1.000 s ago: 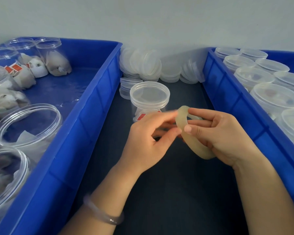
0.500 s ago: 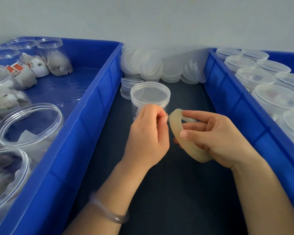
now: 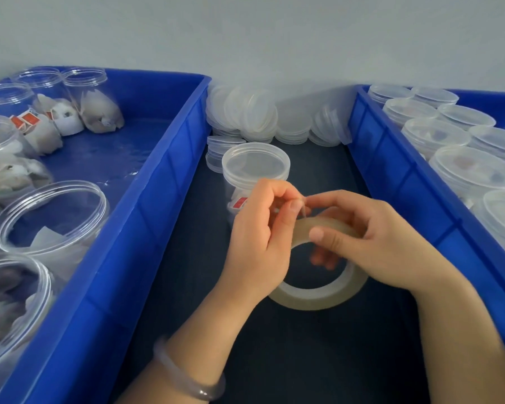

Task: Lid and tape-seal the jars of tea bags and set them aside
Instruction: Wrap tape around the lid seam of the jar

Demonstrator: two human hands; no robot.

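Note:
A lidded clear jar (image 3: 254,167) with tea bags stands on the dark table between two blue bins, just behind my hands. My right hand (image 3: 373,243) grips a roll of clear tape (image 3: 318,295), thumb on its outer face and fingers through its core. My left hand (image 3: 260,243) pinches at the tape's free end near the top of the roll, forefinger and thumb together. The jar's lower part is hidden behind my left hand.
The left blue bin (image 3: 146,217) holds several open jars of tea bags (image 3: 50,217). The right blue bin (image 3: 397,176) holds several lidded jars (image 3: 473,170). Loose clear lids (image 3: 254,115) are piled against the wall behind the jar.
The tape roll has turned from edge-on to showing its open ring and dropped lower. My left hand shifted right, its fingertips now at the roll's top edge.

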